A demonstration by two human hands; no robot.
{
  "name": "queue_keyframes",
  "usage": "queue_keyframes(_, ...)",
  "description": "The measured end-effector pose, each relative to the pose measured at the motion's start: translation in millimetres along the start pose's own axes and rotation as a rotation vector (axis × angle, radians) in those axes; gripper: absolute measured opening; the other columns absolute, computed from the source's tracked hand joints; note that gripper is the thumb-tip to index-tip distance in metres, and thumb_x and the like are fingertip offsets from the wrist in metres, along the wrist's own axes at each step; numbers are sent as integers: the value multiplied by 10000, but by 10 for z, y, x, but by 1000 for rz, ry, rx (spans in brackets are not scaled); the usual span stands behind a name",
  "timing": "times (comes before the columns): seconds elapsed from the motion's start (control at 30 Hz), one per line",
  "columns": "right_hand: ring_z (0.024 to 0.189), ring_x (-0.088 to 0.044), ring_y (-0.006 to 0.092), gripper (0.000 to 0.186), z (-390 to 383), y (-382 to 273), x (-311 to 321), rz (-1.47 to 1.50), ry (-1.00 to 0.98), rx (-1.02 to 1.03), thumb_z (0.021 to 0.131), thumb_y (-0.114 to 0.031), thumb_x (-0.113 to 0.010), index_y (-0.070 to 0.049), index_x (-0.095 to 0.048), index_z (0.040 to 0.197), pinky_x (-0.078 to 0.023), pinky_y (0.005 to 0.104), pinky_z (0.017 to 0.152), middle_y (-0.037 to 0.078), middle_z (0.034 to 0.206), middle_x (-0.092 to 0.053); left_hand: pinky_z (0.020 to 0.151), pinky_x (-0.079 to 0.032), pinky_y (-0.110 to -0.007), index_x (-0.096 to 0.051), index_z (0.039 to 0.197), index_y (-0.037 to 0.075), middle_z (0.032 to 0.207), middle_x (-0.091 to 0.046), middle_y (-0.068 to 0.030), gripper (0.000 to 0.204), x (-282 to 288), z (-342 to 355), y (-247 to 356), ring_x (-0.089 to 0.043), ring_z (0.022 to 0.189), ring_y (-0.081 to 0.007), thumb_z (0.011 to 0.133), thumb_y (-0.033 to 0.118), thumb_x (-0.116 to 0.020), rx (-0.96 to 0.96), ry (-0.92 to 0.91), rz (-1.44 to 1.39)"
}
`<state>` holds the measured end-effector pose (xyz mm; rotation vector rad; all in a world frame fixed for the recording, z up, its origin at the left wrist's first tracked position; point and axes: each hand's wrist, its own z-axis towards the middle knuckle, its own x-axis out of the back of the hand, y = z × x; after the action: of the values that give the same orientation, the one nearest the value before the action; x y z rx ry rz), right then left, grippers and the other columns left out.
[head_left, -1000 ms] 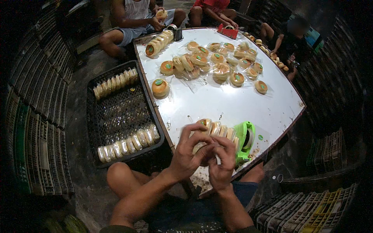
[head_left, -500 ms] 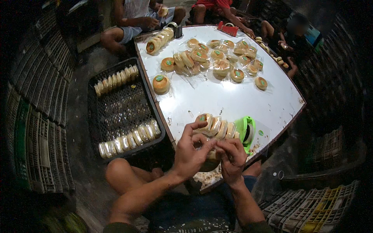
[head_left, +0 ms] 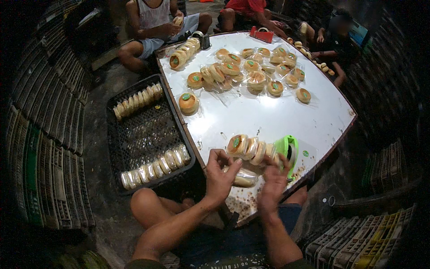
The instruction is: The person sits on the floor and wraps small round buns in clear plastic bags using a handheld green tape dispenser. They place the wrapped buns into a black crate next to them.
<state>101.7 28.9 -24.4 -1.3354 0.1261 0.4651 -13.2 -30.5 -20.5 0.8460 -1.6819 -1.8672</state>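
Observation:
My left hand [head_left: 220, 175] is closed on a round bun in clear plastic wrap [head_left: 246, 178], held on edge just above the near corner of the white table. Beside it, my right hand [head_left: 273, 184] is blurred, its fingers stretched toward a bright green tape dispenser [head_left: 286, 150]; nothing shows in its grasp. Just beyond both hands lies a row of wrapped buns [head_left: 253, 149], the leftmost bearing a green sticker. A loose green sticker [head_left: 305, 153] lies right of the dispenser.
A black plastic crate [head_left: 148, 121] at left holds two rows of wrapped buns. Many bagged buns [head_left: 256, 81] cover the table's far half, near a red tape dispenser [head_left: 262, 34]. Several people sit around the far side. Stacked crates [head_left: 49, 179] line the left; more stand lower right.
My hands have parted. The right hand has moved from the bun's wrapping toward the green dispenser, while the left keeps the bun, now tilted on edge. The whole view has shifted slightly.

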Motion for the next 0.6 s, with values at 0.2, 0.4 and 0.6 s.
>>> queue_keyframes(0.2, 1074, -511, 281, 363, 260, 504, 1706, -1003, 197, -231, 933, -282, -605, 23, -559, 1124, -385, 403, 961, 163, 1106, -550, 724, -445, -253, -436, 953, 35, 827, -480, -16, 268, -82, 145, 21, -489, 776, -90, 858, 64, -685, -51, -21, 5)
queue_keyframes(0.4, 916, -570, 267, 351, 645, 328, 1442, -1030, 220, -373, 896, -296, -648, 53, -605, 881, -437, 383, 832, 162, 976, -591, 730, -440, -264, -431, 938, 37, 821, -480, -20, 262, -39, 169, -81, -488, 770, -99, 853, 55, -679, -53, 5, 54)
queue_keyframes(0.6, 866, -562, 168, 266, 10, 519, 1771, -768, 192, -438, 908, -238, -648, 28, -643, 907, -455, 330, 816, 75, 914, -632, 718, -430, -272, -429, 936, 36, 811, -483, -23, 274, -92, 180, -154, -473, 766, -98, 849, 74, -686, -47, 7, 40)
